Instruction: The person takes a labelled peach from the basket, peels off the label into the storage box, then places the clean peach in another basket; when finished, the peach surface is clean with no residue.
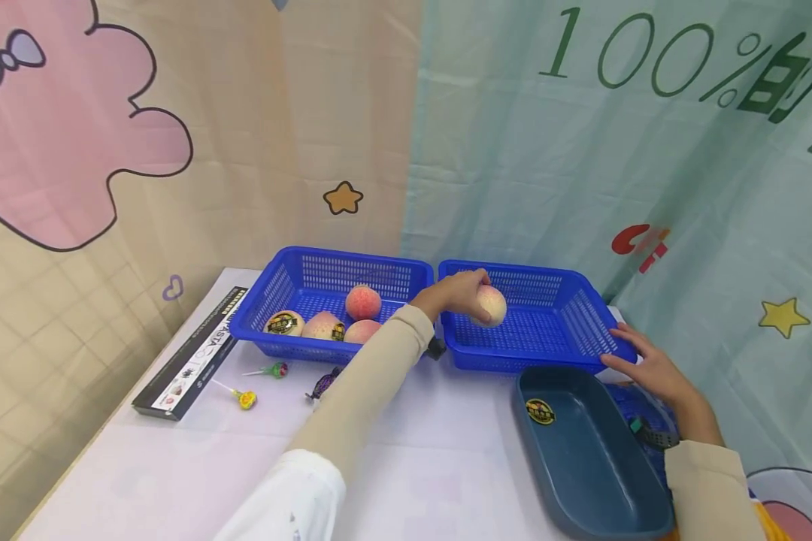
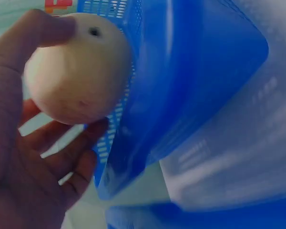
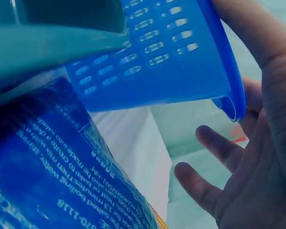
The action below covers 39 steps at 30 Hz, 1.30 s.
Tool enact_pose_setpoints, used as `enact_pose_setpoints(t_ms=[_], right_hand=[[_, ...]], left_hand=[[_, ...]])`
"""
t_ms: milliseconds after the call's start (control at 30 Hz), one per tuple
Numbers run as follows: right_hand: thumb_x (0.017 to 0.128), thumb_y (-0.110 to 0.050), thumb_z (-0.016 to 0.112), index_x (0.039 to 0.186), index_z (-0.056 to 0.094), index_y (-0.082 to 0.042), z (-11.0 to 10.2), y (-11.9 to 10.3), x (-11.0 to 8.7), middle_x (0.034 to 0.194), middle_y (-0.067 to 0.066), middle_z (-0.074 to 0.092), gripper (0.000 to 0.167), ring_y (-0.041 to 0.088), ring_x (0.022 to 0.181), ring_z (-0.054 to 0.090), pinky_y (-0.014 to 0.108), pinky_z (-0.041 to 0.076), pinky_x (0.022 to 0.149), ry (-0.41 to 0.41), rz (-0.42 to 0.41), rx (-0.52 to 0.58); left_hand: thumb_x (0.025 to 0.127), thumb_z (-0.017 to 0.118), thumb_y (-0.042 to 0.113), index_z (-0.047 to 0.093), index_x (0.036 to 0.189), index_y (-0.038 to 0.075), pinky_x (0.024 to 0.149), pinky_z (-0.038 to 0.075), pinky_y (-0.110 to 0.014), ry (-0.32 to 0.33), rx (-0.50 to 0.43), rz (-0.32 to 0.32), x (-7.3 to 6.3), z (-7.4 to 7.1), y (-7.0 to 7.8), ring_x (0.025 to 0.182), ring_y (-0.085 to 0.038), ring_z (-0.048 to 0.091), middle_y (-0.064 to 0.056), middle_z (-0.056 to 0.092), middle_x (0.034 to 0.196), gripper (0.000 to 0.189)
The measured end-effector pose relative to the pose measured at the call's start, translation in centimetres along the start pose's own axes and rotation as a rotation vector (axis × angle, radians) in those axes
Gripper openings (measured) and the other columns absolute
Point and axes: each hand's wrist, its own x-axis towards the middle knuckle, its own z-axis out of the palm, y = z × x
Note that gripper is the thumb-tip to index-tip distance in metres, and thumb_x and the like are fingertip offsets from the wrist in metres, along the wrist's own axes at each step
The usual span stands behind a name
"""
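Observation:
My left hand [image 1: 462, 294] grips a pale peach [image 1: 492, 306] over the left part of the right blue basket [image 1: 541, 319]. In the left wrist view, the thumb lies over the top of the peach [image 2: 81, 71], near a small dark spot, with fingers beneath it. My right hand [image 1: 656, 370] rests on that basket's right rim, its thumb and fingers spread. Seen from the right wrist, two fingers extend free beside the basket wall [image 3: 176, 62]. Several peaches, red, pinkish and pale, lie in the left blue basket [image 1: 331, 346], some with black-and-gold stickers.
A dark teal tub [image 1: 602, 451] with a sticker on its inner wall stands before the right basket. Beside it lies a blue printed bag [image 3: 62, 162]. Lollipops [image 1: 246, 399] and a purple-wrapped candy [image 1: 323, 383] lie left, near a long black-and-white box [image 1: 192, 361].

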Motion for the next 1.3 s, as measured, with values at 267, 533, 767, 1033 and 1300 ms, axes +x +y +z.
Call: enact_pose_setpoints(t_ms=[267, 533, 767, 1033, 1300], right_hand=[[0.104, -0.034, 0.058, 0.163, -0.001, -0.014, 0.7, 1.2, -0.2, 0.165, 0.027, -0.003, 0.086, 0.063, 0.14, 0.014, 0.082, 0.023, 0.098, -0.031, 0.036, 0.147], [0.105, -0.03, 0.058, 0.163, -0.001, -0.016, 0.7, 1.9, 0.4, 0.167, 0.018, -0.008, 0.084, 0.06, 0.143, 0.009, 0.082, 0.019, 0.101, -0.032, 0.021, 0.187], [0.104, -0.033, 0.059, 0.162, 0.003, -0.011, 0.6, 1.6, -0.4, 0.167, 0.016, -0.009, 0.084, 0.06, 0.143, 0.004, 0.084, 0.018, 0.098, -0.017, 0.006, 0.105], [0.103, -0.041, 0.057, 0.162, 0.0, -0.01, -0.6, -0.5, -0.8, 0.165, 0.024, -0.011, 0.088, 0.064, 0.14, -0.001, 0.088, 0.016, 0.091, -0.053, 0.005, -0.026], [0.098, -0.04, 0.067, 0.16, 0.027, -0.011, 1.0, -12.4, 4.6, 0.16, 0.028, 0.024, 0.08, 0.055, 0.141, 0.026, 0.077, 0.032, 0.099, -0.084, -0.247, -0.153]], left_hand=[[0.083, 0.083, 0.037, 0.052, 0.132, 0.016, 0.081, 0.05, -0.029, -0.248, 0.241, -0.068, -0.1, 2.0, 0.3, 0.1, -0.015, 0.059, 0.001, 0.061, 0.114, 0.062], [0.091, 0.075, 0.044, 0.049, 0.147, 0.02, 0.111, 0.033, -0.045, -0.304, 0.43, -0.075, -0.8, 2.3, 0.9, 0.128, -0.017, 0.052, 0.0, 0.057, 0.141, 0.066], [0.094, 0.072, 0.04, 0.042, 0.154, 0.019, 0.115, 0.034, -0.04, -0.162, 0.223, 0.09, -5.5, -3.5, 2.4, 0.144, -0.02, 0.036, -0.001, 0.042, 0.156, 0.07], [0.092, 0.076, 0.04, 0.043, 0.152, 0.017, 0.111, 0.037, -0.053, 0.129, 0.063, 0.022, -20.4, -12.2, -3.3, 0.141, -0.03, 0.04, -0.006, 0.045, 0.154, 0.073], [0.083, 0.085, 0.031, 0.046, 0.148, 0.004, 0.106, 0.027, -0.074, 0.346, 0.03, -0.217, -34.1, -9.9, -15.7, 0.141, -0.052, 0.028, -0.029, 0.034, 0.154, 0.081]])
